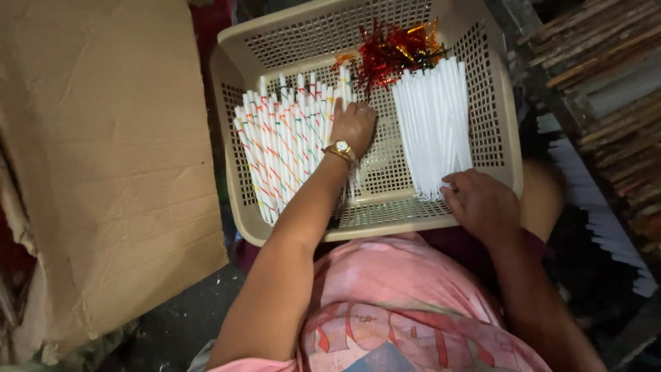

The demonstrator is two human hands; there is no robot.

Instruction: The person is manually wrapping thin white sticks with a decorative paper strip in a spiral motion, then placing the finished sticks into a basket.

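A: Status on the basket (pixel 506 117)?

B: It sits on the person's lap, beige and perforated. 2 stacks inside. On the person's left, white sticks wound with coloured spiral stripes (pixel 279 148). On the person's right, plain white sticks (pixel 434 127). Red and gold foil tinsel (pixel 392 48) is piled at the far wall.

A: Hands?

B: Left hand (pixel 354 125) lies palm-down at the right edge of the striped stack, fingers curled over the stick tops; a gold watch (pixel 339 148) is on the wrist. Can't tell if it actually pinches a stick. Right hand (pixel 482 203) is at the near end of the plain stack, fingers bent, touching the stick ends by the rim. Nothing visibly clasped there either.

A: Risks?

B: My read: both stacks are loose. A sideways push from the left hand could roll striped sticks into the bare middle and mix the 2 piles. The right hand is at the rim, so a nudge could tip stick ends over it. Tinsel may snag on the stick tips.

A: Surroundings?

B: Cardboard sheet (pixel 103 172) on the left, more white sticks (pixel 599 213) on the floor to the right.
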